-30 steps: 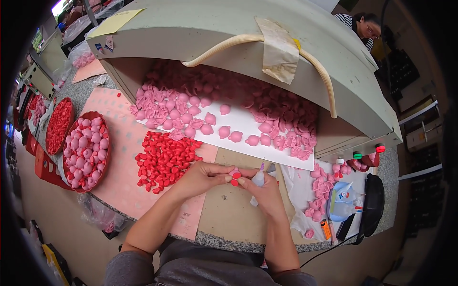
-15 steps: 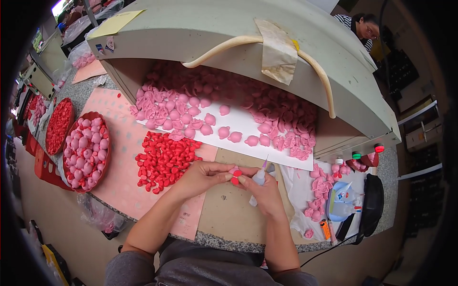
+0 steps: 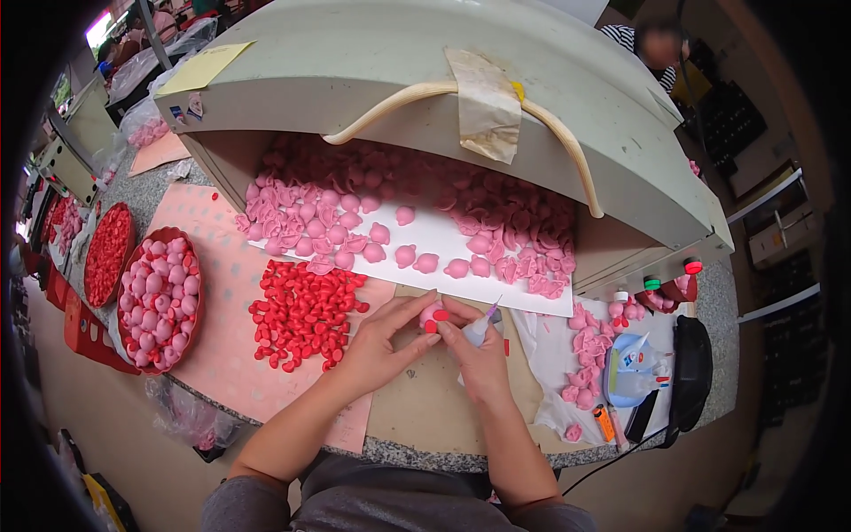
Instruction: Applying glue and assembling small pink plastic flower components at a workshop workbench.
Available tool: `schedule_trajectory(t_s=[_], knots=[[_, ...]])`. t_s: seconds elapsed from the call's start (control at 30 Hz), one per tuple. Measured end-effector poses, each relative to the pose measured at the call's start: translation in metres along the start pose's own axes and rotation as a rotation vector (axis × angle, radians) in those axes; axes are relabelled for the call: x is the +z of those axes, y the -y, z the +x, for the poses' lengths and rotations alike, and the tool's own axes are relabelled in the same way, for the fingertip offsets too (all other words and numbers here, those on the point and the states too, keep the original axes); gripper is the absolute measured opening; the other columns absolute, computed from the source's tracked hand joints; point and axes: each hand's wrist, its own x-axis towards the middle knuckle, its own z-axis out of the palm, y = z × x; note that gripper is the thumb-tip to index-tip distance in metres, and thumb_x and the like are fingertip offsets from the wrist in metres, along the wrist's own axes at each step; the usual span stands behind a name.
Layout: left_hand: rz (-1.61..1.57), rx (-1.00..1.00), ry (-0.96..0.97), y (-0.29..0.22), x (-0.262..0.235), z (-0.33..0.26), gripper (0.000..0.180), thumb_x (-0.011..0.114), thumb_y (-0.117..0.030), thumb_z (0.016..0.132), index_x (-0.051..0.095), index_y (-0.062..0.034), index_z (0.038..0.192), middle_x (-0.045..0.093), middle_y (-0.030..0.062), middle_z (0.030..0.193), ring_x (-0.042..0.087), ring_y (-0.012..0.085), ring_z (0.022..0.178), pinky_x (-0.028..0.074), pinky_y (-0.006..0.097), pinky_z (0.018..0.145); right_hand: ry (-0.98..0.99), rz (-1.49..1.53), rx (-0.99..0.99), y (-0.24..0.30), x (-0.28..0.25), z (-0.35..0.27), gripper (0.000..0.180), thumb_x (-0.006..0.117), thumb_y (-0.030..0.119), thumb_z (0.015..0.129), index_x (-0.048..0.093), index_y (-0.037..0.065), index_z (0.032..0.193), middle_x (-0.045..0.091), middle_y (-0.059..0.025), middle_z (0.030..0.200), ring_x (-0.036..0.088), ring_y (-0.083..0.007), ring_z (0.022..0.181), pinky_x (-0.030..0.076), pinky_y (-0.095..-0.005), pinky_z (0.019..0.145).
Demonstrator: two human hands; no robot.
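Note:
Above the beige board, both hands meet at a small rounded pink piece with red bits. My left hand has its index finger and thumb around its left side. A red oval piece sits at its right edge, and another red piece shows just below. My right hand pinches at these red pieces with thumb and fingertips. It also keeps a clear squeeze bottle with a purple needle tip, pointing up and away, between its fingers. Fingers partly hide the pink piece.
A pile of red pieces lies left on pink paper. A red bowl of pink pieces stands farther left. Ahead, a grey hooded machine covers many pink pieces on white paper. A blue container and orange lighter lie right.
My left fingers have spread wider around the pink piece. The red pieces sit slightly differently in the fingers. A small red bit now shows beside my right hand. The view has shifted slightly.

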Motion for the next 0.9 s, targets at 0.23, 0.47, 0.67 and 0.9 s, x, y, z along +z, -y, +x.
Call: schedule_trajectory(t_s=[0.23,0.47,0.67,0.9], knots=[[0.191,0.115,-0.018,0.0013,0.0007,0.0003,0.055,0.064,-0.008,0.079,0.044,-0.0056,0.131,0.054,0.0132,0.110,0.055,0.0227,0.101,0.045,0.031,0.086,0.007,0.023,-0.013,-0.0038,-0.0004,0.0002,0.037,0.061,0.006,0.085,0.052,0.002,0.120,0.059,-0.0062,0.105,0.057,-0.0107,0.093,0.046,-0.0234,0.078],[0.199,0.118,-0.023,0.0016,0.0012,0.0006,0.054,0.064,-0.008,0.080,0.045,-0.0068,0.131,0.054,0.0121,0.105,0.055,0.0216,0.094,0.045,0.030,0.082,0.020,0.030,0.014,-0.0022,0.0003,-0.0005,0.034,0.061,0.010,0.085,0.053,0.001,0.117,0.060,-0.0055,0.102,0.057,-0.0097,0.091,0.045,-0.0228,0.078],[0.233,0.123,-0.031,0.0041,-0.0008,-0.0004,0.052,0.064,-0.008,0.080,0.047,-0.0067,0.129,0.054,0.0107,0.099,0.056,0.0210,0.090,0.045,0.030,0.079,0.033,0.009,0.034,-0.0057,-0.0012,0.0011,0.030,0.059,0.010,0.087,0.053,-0.001,0.114,0.061,-0.0076,0.101,0.059,-0.0127,0.091,0.048,-0.0265,0.079],[0.196,0.077,0.018,0.0002,-0.0040,0.0002,0.050,0.060,-0.006,0.083,0.045,-0.0068,0.131,0.054,0.0094,0.104,0.054,0.0164,0.095,0.044,0.027,0.083,0.062,0.108,0.043,-0.0011,0.0010,0.0007,0.030,0.058,0.008,0.087,0.052,-0.002,0.115,0.060,-0.0110,0.106,0.059,-0.0149,0.094,0.048,-0.0286,0.083]])
